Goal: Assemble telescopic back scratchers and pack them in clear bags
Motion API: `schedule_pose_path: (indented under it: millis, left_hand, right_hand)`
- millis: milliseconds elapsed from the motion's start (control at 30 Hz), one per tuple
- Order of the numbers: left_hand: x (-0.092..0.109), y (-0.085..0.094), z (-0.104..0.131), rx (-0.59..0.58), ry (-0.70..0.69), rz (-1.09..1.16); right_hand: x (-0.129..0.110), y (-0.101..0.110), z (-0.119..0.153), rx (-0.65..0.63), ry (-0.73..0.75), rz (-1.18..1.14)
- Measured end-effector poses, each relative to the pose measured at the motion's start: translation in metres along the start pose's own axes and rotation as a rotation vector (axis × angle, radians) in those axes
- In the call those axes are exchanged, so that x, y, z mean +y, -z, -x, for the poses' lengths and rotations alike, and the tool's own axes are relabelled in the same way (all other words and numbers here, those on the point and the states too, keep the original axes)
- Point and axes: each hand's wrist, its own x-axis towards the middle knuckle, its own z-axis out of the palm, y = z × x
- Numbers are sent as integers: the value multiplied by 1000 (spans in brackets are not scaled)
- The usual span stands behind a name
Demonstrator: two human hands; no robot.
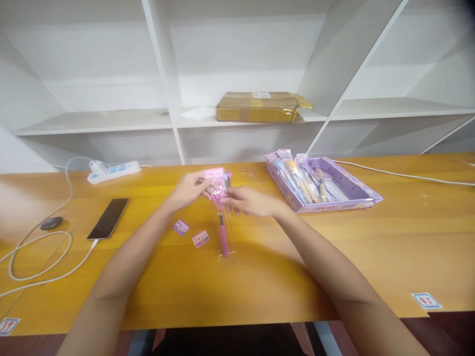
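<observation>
My left hand pinches the pink header card at the top of a clear plastic bag. Inside that bag is a pink pen with a black section, its lower end pointing toward me. My right hand is beside the bag's upper part, fingers loosely apart and slightly blurred; whether they touch the plastic is unclear. Behind the hands, small blue and pink pen toppers show, partly hidden. Two small printed cards lie on the table left of the pen, a purple-edged card and a pink card.
A purple display box holding several bagged pens stands at the right. On the left are a phone with a white cable, a black oval object and a power strip. A taped cardboard box rests on the shelf.
</observation>
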Motion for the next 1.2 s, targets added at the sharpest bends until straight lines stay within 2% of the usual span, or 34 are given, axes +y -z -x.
schedule_pose_path:
  millis: [67, 133, 333, 533, 633, 733, 833, 900, 967, 1067, 1133, 1200]
  left_hand:
    - [0, 2, -1, 55, 30, 11]
    - [1, 3, -2, 108, 47, 24]
    - [0, 5, -7, 201, 34, 129]
    - [1, 9, -8, 204, -19, 245]
    - [3, 12, -7, 199, -3, 272]
    - [6, 12, -5, 191, 24, 232]
    - [9, 10, -3, 167, 47, 189]
    - [10, 8, -1, 150, 55, 164]
    - [10, 7, 0, 139, 52, 147]
    - [9, 6, 0, 126, 47, 134]
    - [9, 7, 0, 120, 47, 127]
    - [7, 8, -1, 116, 44, 124]
  right_hand:
    - [2, -4, -3, -151, -28, -17]
    - [5, -8, -8, -186, -40, -39]
    - [13, -11, -18, -192, -94, -162]
    - [19, -4, -19, -61, -97, -197]
    - [24, 17, -10, 57, -31, -137]
    - [37, 53, 9, 387, -27, 38]
    - [61, 95, 35, 737, -188, 294]
    - [80, 119, 53, 875, -337, 409]
    - [102, 138, 71, 939, -501, 517]
    - [135, 154, 92, 912, -673, 608]
    - [155, 157, 99, 860, -685, 611]
    - [171, 156, 102, 813, -613, 604]
